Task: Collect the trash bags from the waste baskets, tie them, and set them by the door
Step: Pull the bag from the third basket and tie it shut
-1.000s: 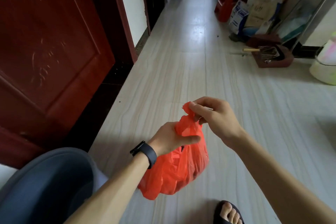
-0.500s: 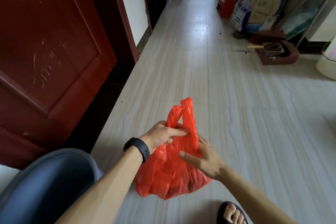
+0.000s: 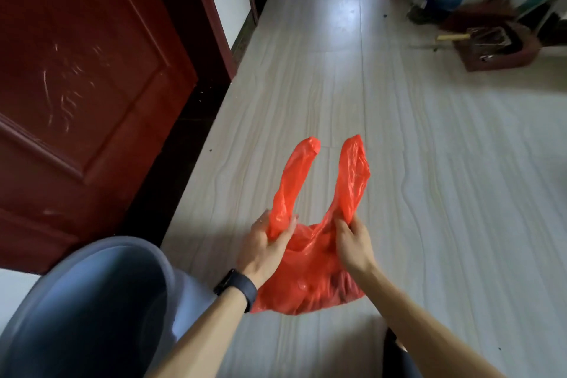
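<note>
Left hand (image 3: 265, 242) and right hand (image 3: 352, 239) each clamp a handle base of the red bag (image 3: 306, 279), loops standing free above the fingers; thin plastic could tear if yanked.

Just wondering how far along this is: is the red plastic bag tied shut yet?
Not tied. The red plastic bag's two handles stand apart, one in the left hand, one in the right hand.

The red bag (image 3: 310, 282) is thin, crinkled plastic, bulging at the bottom with its load and resting low over the pale floor. Its two handle loops stand up and apart, untied, like ears. The grey basket (image 3: 92, 310) sits just to its left, near the dark red door (image 3: 76, 86).
</note>
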Motion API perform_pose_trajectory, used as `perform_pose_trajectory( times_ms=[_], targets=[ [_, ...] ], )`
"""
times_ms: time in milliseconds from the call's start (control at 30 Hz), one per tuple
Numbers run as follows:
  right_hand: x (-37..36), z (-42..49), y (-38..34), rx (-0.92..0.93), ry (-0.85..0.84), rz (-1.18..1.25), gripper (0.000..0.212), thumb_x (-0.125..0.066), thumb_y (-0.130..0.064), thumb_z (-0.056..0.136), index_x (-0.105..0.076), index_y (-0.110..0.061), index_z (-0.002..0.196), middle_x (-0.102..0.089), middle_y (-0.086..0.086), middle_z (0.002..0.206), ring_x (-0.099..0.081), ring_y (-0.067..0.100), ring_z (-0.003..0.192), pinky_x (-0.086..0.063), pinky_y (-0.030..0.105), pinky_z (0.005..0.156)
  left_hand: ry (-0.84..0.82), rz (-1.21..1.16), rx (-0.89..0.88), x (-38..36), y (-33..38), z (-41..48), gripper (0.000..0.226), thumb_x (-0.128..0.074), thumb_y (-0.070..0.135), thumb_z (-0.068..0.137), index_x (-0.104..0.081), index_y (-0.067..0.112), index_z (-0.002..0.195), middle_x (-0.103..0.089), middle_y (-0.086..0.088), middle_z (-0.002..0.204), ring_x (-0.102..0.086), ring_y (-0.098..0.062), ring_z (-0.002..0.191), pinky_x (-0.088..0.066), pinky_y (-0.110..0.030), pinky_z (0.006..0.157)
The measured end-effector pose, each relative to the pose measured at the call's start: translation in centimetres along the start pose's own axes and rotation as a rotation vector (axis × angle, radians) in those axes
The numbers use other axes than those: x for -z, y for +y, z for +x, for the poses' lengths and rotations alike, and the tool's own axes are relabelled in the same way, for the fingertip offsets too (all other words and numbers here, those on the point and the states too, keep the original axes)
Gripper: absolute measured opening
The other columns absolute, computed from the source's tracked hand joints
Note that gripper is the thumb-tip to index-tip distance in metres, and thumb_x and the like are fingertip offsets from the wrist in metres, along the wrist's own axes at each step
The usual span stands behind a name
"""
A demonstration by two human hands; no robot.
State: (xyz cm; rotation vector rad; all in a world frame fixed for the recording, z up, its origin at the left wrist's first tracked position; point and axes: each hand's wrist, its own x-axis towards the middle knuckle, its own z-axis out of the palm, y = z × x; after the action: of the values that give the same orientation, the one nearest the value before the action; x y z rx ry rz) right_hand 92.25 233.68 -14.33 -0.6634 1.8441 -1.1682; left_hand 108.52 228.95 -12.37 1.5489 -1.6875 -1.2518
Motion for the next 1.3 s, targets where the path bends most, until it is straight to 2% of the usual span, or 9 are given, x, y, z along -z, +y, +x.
perform_pose_trajectory(
  times_ms=[200,333,467,667,767,900,1067,1167,1300],
  targets=[
    [-0.2,0.5,0.0,-0.209,-0.046,0.246,0.029,-0.041,-0.019,0.098,-0.067,-0.010,0.089,-0.079,0.007,0.085,-0.074,0.026,0.086,-0.058,0.042,0.086,0.079,-0.210,0.209,-2.3,0.2,1.0,0.058,-0.029,0.043,0.105,-0.075,0.011,0.089,-0.074,0.004,0.068,-0.067,-0.001,0.065,-0.048,-0.013,0.066],
    [0.1,1.4,-0.1,-0.493,-0.038,0.909,0.030,-0.041,-0.021,0.096,-0.063,0.000,0.096,-0.075,0.019,0.100,-0.072,0.030,0.085,-0.054,0.041,0.088,0.210,-0.572,0.466,-4.9,-1.0,1.8,0.046,-0.040,0.042,0.103,-0.054,0.015,0.069,-0.061,0.002,0.050,-0.061,-0.015,0.053,-0.047,-0.030,0.064],
    [0.0,2.3,1.1,-0.587,0.023,1.158,0.029,-0.036,-0.012,0.096,-0.051,-0.009,0.070,-0.050,0.001,0.047,-0.050,0.015,0.038,-0.048,0.027,0.054,0.120,-0.770,0.672,-6.0,-3.1,2.0,0.039,-0.049,0.043,0.100,-0.048,0.021,0.068,-0.047,0.005,0.052,-0.045,-0.011,0.048,-0.040,-0.025,0.053],
    [-0.6,2.9,3.3,-0.628,0.215,0.832,0.024,-0.039,-0.006,0.090,-0.041,-0.016,0.067,-0.029,-0.005,0.041,-0.024,0.007,0.029,-0.020,0.016,0.030,0.083,-0.783,0.520,-5.8,-2.3,1.4,0.041,-0.037,0.038,0.105,-0.043,0.019,0.070,-0.061,-0.002,0.055,-0.069,-0.021,0.059,-0.051,-0.037,0.075],
    [-0.7,2.9,3.7,-0.638,0.186,0.793,0.023,-0.045,-0.025,0.088,-0.039,-0.018,0.066,-0.030,-0.005,0.045,-0.024,0.010,0.029,-0.021,0.017,0.032,0.026,-0.814,0.494,-5.7,-2.6,0.9,0.042,-0.037,0.038,0.104,-0.041,0.018,0.068,-0.032,0.006,0.040,-0.038,-0.013,0.031,-0.043,-0.030,0.053],
    [-1.1,2.7,3.6,-0.570,0.053,0.629,0.025,-0.042,-0.034,0.090,-0.052,-0.014,0.078,-0.036,-0.003,0.055,-0.029,0.009,0.031,-0.025,0.022,0.037,-0.058,-0.714,0.470,-5.4,-3.1,0.6,0.032,-0.049,0.044,0.093,-0.038,0.021,0.073,-0.033,0.006,0.050,-0.027,-0.007,0.036,-0.026,-0.024,0.046],
    [-1.2,2.0,3.3,-0.401,-0.111,0.344,0.023,-0.043,-0.012,0.094,-0.063,-0.010,0.083,-0.042,-0.004,0.053,-0.034,0.009,0.038,-0.030,0.024,0.040,-0.204,0.090,0.038,-4.6,-3.2,-0.8,0.047,-0.036,0.044,0.102,-0.050,0.009,0.130,-0.061,-0.017,0.120,-0.059,-0.029,0.110,-0.044,-0.036,0.092],
    [-1.3,1.9,3.6,-0.283,-0.182,0.158,0.030,-0.044,-0.011,0.096,-0.058,-0.015,0.070,-0.046,-0.002,0.055,-0.041,0.013,0.048,-0.036,0.027,0.047,-0.159,0.247,-0.352,-4.7,-3.2,-0.5,0.032,-0.035,0.030,0.105,-0.056,0.015,0.125,-0.070,-0.007,0.098,-0.064,-0.019,0.085,-0.042,-0.026,0.070],
    [-1.1,1.6,3.5,-0.291,-0.361,0.311,0.008,-0.061,-0.012,0.063,-0.055,-0.009,0.067,-0.044,0.008,0.062,-0.039,0.017,0.052,-0.033,0.032,0.054,-0.209,0.460,-0.426,-4.4,-4.0,0.6,0.025,-0.041,0.023,0.097,-0.055,0.017,0.117,-0.070,-0.010,0.089,-0.065,-0.032,0.083,-0.044,-0.034,0.062]
  ],
)
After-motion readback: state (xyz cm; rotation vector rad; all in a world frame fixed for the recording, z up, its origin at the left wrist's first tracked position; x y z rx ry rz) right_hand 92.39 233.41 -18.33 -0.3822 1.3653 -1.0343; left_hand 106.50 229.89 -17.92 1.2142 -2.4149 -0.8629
